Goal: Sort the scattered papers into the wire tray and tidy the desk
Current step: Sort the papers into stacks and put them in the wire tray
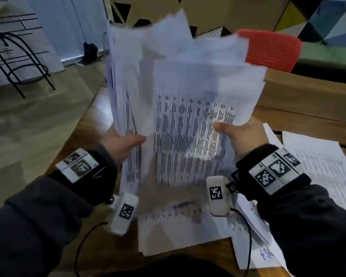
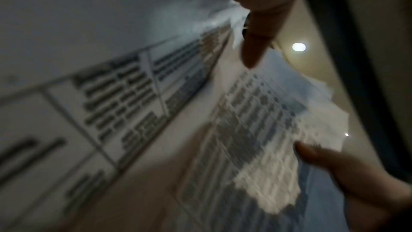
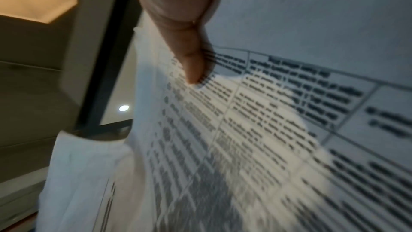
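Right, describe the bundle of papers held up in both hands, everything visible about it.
The bundle of papers is a loose, uneven sheaf of thin white printed sheets, raised upright above the wooden desk. The front sheet carries a ruled table of dark, blurred text. Top edges are ragged and fan apart at different heights. The left hand grips its lower left edge, the right hand its lower right, thumbs on the front. Light shines through the paper. More sheets lie flat beneath it.

Dark sleeves (image 1: pixel 38 206), black wristbands (image 1: pixel 268 172) bearing white coded tags.
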